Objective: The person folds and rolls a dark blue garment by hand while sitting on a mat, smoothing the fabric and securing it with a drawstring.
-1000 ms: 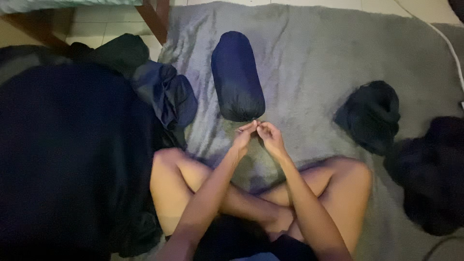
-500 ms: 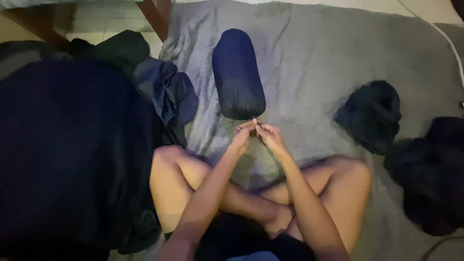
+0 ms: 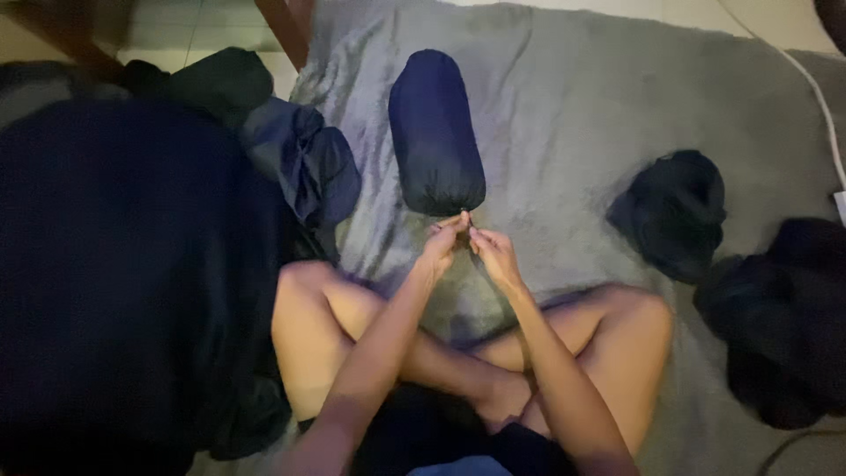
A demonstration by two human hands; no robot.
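Both hands meet just in front of the person's crossed legs, and each grip is a closed fingertip pinch. The left hand (image 3: pixel 443 245) and the right hand (image 3: pixel 493 254) hold their thumbs and forefingers together at one spot, right at the near end of a dark blue stuffed sack (image 3: pixel 435 132). What sits between the fingertips is too small and too dim to make out; it could be a cord or a fold of the sack's mouth, and the picture does not settle which.

The sack lies on a grey blanket (image 3: pixel 573 106) spread over the floor. It is a rounded, sausage-shaped bundle, and its long axis runs almost straight away from the person, with a slight lean to the left at the far end. Its near end touches, or all but touches, the pinched fingertips, so the whole bundle lies directly ahead of the hands. Neither hand is clearly nearer: both reach the same point, the left from the left side and the right from the right.

To the left of the sack, a crumpled blue cloth (image 3: pixel 304 163) lies beside a large dark mass of fabric (image 3: pixel 132 282) that fills that side of the view. To the right, well apart from the hands, a small dark bundle (image 3: pixel 674 211) rests on the blanket, and another dark heap (image 3: pixel 784 322) lies beyond it, near a white cable (image 3: pixel 820 97).
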